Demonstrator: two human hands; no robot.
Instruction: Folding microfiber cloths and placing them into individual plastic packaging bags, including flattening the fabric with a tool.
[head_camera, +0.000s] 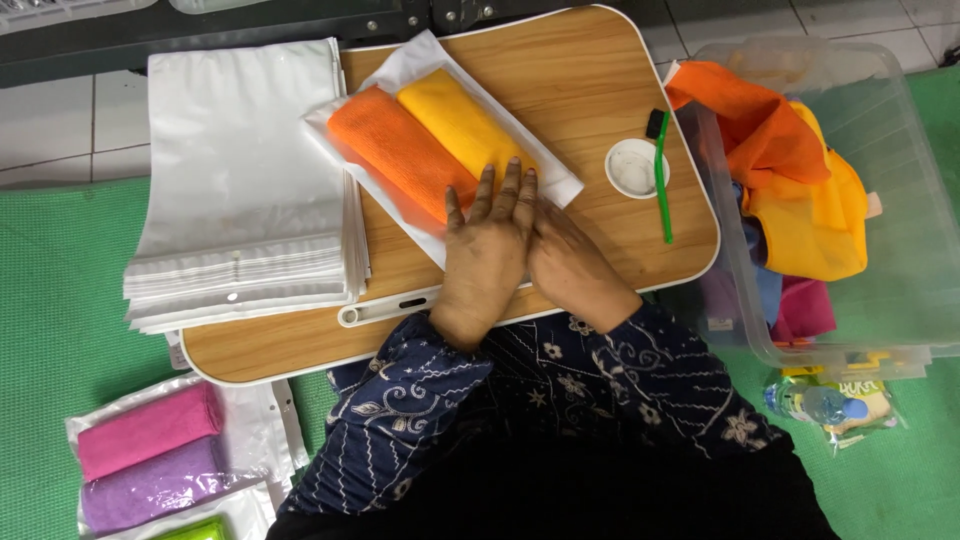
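A clear plastic bag (420, 65) lies slantwise on a small wooden lap table (560, 80). Inside it sit a folded orange cloth (395, 150) and a folded yellow cloth (460, 120), side by side. My left hand (485, 250) lies flat, palm down and fingers spread, on the bag's near end, touching both cloths. My right hand (575, 265) lies flat beside it on the bag's near right corner, its fingers partly tucked under the left hand. Neither hand grips anything.
A stack of empty white bags (240, 180) overlaps the table's left side. A small white dish (633, 167) and a green brush (662, 185) are at the right. A clear bin (900, 200) holds loose coloured cloths. Packed pink and purple cloths (150, 455) lie on the green mat.
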